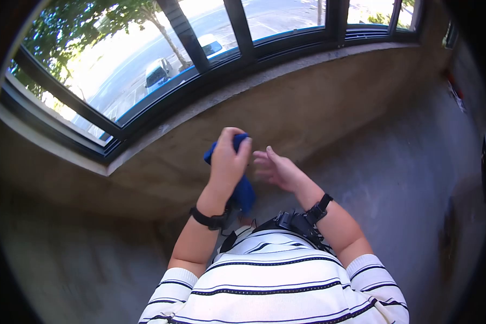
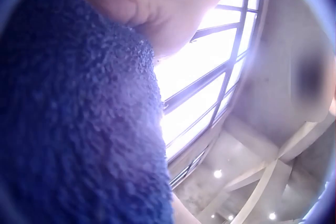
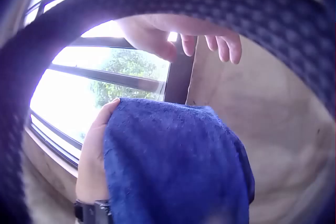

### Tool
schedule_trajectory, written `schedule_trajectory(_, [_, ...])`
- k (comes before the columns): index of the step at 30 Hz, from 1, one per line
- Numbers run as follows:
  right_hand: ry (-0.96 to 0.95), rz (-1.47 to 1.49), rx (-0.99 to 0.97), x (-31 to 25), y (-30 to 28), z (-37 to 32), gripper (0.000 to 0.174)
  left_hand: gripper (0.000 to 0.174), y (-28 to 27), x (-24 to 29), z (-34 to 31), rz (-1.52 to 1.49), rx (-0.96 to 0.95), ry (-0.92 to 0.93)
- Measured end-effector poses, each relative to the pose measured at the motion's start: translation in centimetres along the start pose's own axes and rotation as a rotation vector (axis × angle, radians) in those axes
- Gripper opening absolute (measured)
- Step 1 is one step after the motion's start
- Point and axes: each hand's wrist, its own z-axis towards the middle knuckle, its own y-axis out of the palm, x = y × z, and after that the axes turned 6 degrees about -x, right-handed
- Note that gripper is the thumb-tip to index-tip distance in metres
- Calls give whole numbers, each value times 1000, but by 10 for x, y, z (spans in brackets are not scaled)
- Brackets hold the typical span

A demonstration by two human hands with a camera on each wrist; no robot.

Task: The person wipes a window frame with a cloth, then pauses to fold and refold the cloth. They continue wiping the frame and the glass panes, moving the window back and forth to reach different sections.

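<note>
My left hand (image 1: 227, 156) grips a blue cloth (image 1: 244, 195) up in front of my body, and part of the cloth hangs below that hand. In the right wrist view the cloth (image 3: 173, 155) spreads wide, with the left thumb at its upper left edge. Its fuzzy, towel-like pile (image 2: 94, 119) fills much of the left wrist view. Just right of the cloth in the head view is my right hand (image 1: 279, 171), holding nothing, its fingers extended and slightly blurred. The fingers (image 3: 231, 50) of that hand show above the cloth's top edge, apart from it.
A dark-framed window (image 1: 248, 48) runs along the wall (image 1: 318, 102) ahead, with a narrow sill (image 1: 205, 110) beneath. Parked vehicles (image 1: 158, 74) and trees stand outside. Grey floor (image 1: 383, 178) stretches to the right. Each wrist wears a black strap (image 1: 206, 218).
</note>
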Motion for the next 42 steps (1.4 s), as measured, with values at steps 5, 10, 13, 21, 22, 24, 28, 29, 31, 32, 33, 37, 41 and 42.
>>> schedule_trajectory(5, [-227,221,-464,39,19,-15,48,41,43,29,-39,252,-429,317])
schedule_trajectory(10, [-631,56,-407,36,36,1,45,34,-7,13,-51,309,-243,427])
schedule_trajectory(13, [-522,348,-520,25,53,19,43,31,-41,-10,-49,490,-245,372])
schedule_trajectory(21, [-479,92,-490,69,87,70,43,39,-106,-106,-28,59,-170,101])
schedule_trajectory(22, [-486,96,-322,56,109,69,41,37,-124,-112,-31,46,-92,81])
schedule_trajectory(24, [-476,266,-298,32,142,73,37,35,-159,-135,-46,30,-7,63])
schedule_trajectory(28, [-812,-942,110,-18,217,82,29,24,-240,-195,-69,-32,211,-57])
schedule_trajectory(29, [-900,-1398,289,-21,229,92,28,21,-259,-210,-70,-25,305,-104])
schedule_trajectory(31, [-934,-750,160,-4,234,124,27,17,-295,-231,-61,5,443,-79])
schedule_trajectory(32, [-937,-419,94,2,232,137,27,20,-307,-239,-54,-3,473,-63])
schedule_trajectory(33, [-928,-92,24,9,230,152,27,20,-316,-247,-44,-6,459,-47])
schedule_trajectory(37, [-1099,-419,355,12,212,193,23,50,-340,-283,7,171,558,128])
schedule_trajectory(41, [-1183,669,32,-40,220,222,13,82,-346,-305,62,57,640,171])
schedule_trajectory(42, [-1219,515,21,-73,220,243,13,85,-348,-307,74,-14,632,149])
